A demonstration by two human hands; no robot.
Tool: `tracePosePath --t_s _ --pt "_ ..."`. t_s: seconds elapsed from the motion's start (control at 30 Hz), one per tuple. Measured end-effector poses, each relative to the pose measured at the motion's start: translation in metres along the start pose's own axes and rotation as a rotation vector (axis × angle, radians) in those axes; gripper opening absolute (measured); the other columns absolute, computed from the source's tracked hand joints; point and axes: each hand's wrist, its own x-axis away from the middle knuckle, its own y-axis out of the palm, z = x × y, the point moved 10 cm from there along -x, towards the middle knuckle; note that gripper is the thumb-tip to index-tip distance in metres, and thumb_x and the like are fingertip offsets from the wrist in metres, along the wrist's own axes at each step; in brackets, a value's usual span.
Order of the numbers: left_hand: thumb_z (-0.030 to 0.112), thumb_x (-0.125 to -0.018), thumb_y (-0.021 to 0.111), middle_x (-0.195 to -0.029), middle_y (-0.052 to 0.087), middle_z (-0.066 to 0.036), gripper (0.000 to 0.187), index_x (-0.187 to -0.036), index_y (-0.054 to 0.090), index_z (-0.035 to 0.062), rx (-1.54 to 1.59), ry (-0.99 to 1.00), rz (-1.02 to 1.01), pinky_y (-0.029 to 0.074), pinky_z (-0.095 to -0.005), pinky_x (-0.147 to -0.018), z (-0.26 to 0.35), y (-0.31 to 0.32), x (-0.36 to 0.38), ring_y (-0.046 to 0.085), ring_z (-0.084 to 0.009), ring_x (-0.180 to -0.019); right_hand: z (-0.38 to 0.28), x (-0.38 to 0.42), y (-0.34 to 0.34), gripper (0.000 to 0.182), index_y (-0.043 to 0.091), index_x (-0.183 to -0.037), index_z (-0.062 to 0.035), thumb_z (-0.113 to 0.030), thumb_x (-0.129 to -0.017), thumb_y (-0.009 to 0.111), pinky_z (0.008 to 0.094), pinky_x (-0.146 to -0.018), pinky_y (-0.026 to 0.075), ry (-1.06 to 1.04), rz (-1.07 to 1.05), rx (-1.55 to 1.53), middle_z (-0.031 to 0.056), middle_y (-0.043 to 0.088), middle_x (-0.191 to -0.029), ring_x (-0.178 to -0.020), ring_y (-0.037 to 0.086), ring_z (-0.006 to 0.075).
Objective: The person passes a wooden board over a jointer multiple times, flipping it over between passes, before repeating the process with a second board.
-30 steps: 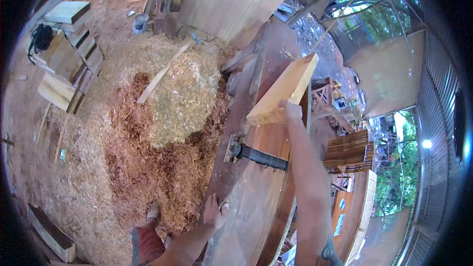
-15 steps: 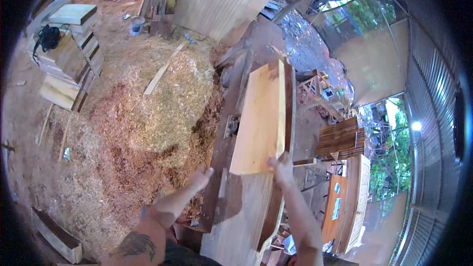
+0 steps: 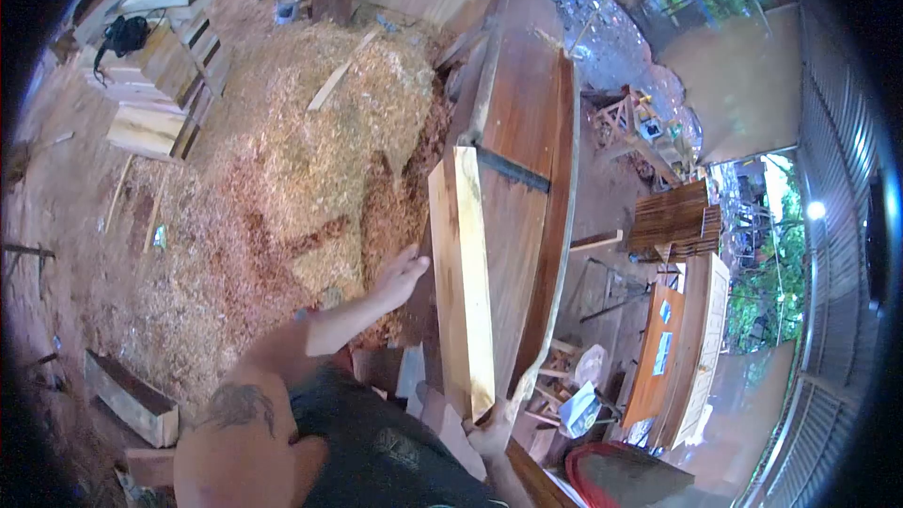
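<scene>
A pale wooden board (image 3: 461, 282) is tipped up on the long flat bed (image 3: 522, 235) of a woodworking machine, its narrow edge and one face showing. My right hand (image 3: 489, 437) grips the board's near end, with some fingers hidden by the wood. My left hand (image 3: 400, 277) hovers just left of the board, beside the bed, fingers stretched out and touching nothing. Farther along the bed, a dark slot (image 3: 513, 169) crosses the surface just past the board's far end.
Left of the machine lies a big heap of wood shavings (image 3: 292, 160) with a thin strip of wood (image 3: 343, 71) on it. Stacked timber (image 3: 155, 66) stands at the far left. A short beam (image 3: 132, 400) lies lower left. Wooden furniture (image 3: 696, 348) stands to the right.
The board has come back along the bed toward me and turned from its broad face up onto its edge. My right hand moved back with it; the left has risen slightly beside it.
</scene>
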Motion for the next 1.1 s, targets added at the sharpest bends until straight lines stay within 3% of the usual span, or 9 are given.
tracePosePath --t_s 0.07,0.37,0.6,0.7,0.8,0.9,1.03,1.07,1.1 --pt "0.044 -0.109 0.049 -0.174 0.018 -0.023 0.082 -0.167 0.015 -0.0028 -0.199 -0.021 -0.156 0.020 -0.0413 -0.131 0.069 0.030 0.042 0.024 -0.0350 -0.160 0.026 0.048 0.000 0.061 0.059 -0.128 0.0019 -0.014 -0.074 0.082 0.0417 -0.058 0.055 0.155 -0.021 -0.013 0.0126 0.067 -0.072 -0.061 0.069 0.0269" --pt "0.045 -0.103 0.056 -0.171 0.013 -0.033 0.096 -0.164 0.008 -0.0111 -0.163 0.040 0.090 0.014 -0.0425 -0.132 0.038 0.100 0.098 0.013 -0.0397 -0.162 0.083 0.204 0.000 0.072 0.054 -0.139 -0.0041 -0.014 -0.074 0.082 0.0438 -0.067 0.060 0.407 -0.078 0.024 0.0204 0.072 -0.097 -0.075 0.075 0.0368" --pt "0.026 -0.106 0.050 -0.163 0.037 -0.032 0.075 -0.166 0.015 -0.0018 -0.098 0.016 0.260 0.027 -0.0413 -0.128 0.072 0.091 0.050 0.033 -0.0421 -0.155 0.073 0.200 -0.007 0.062 0.060 -0.132 -0.0047 -0.032 -0.082 0.084 0.0480 -0.067 0.058 0.369 0.018 0.050 0.0214 0.072 -0.081 -0.077 0.075 0.0405" --pt "0.009 -0.103 0.052 -0.168 0.030 -0.029 0.072 -0.166 0.018 -0.0006 -0.263 0.488 0.235 0.025 -0.0427 -0.129 0.116 0.110 0.084 0.031 -0.0404 -0.157 0.073 0.197 -0.010 0.063 0.059 -0.132 -0.0051 -0.026 -0.079 0.084 0.0479 -0.069 0.059 0.333 0.049 0.076 0.0213 0.073 -0.086 -0.078 0.075 0.0404" --pt "0.001 -0.100 0.053 -0.168 0.033 -0.025 0.067 -0.163 0.030 0.0017 0.248 0.578 -0.276 0.027 -0.0420 -0.129 0.167 0.141 0.154 0.032 -0.0388 -0.157 0.069 0.198 -0.011 0.064 0.058 -0.133 -0.0055 -0.020 -0.076 0.084 0.0479 -0.071 0.060 0.290 0.073 0.130 0.0212 0.073 -0.091 -0.080 0.076 0.0404" --pt "-0.003 -0.095 0.057 -0.161 0.043 -0.023 0.063 -0.156 0.043 0.0035 -0.183 0.692 -0.011 0.030 -0.0418 -0.127 0.169 0.101 0.153 0.037 -0.0373 -0.154 0.069 0.196 -0.010 0.066 0.057 -0.133 -0.0060 -0.015 -0.073 0.084 0.0479 -0.072 0.061 0.225 0.098 0.148 0.0211 0.074 -0.096 -0.082 0.076 0.0403" --pt "0.008 -0.095 0.060 -0.135 0.061 -0.022 0.046 -0.140 0.056 0.0035 -0.273 0.413 0.350 0.048 -0.0468 -0.111 0.070 0.027 0.101 0.062 -0.0378 -0.126 0.093 0.198 -0.003 0.068 0.058 -0.130 -0.0058 -0.012 -0.069 0.087 0.0496 -0.081 0.060 0.279 -0.013 -0.019 0.0223 0.074 -0.103 -0.092 0.075 0.0408" --pt "0.014 -0.098 0.061 -0.122 0.068 -0.023 0.038 -0.134 0.061 0.0032 -0.326 0.307 0.302 0.052 -0.0469 -0.103 0.067 0.015 0.102 0.068 -0.0359 -0.116 0.080 0.193 -0.007 0.071 0.058 -0.131 -0.0040 -0.008 -0.067 0.088 0.0477 -0.087 0.059 0.474 -0.104 -0.101 0.0237 0.072 -0.114 -0.100 0.074 0.0398" --pt "0.019 -0.099 0.062 -0.120 0.069 -0.022 0.038 -0.133 0.062 0.0035 -0.370 0.197 0.221 0.053 -0.0470 -0.100 0.040 0.009 0.098 0.069 -0.0356 -0.114 0.082 0.194 -0.005 0.069 0.058 -0.131 -0.0028 -0.007 -0.068 0.087 0.0465 -0.086 0.060 0.370 -0.059 -0.161 0.0230 0.072 -0.114 -0.099 0.074 0.0382"
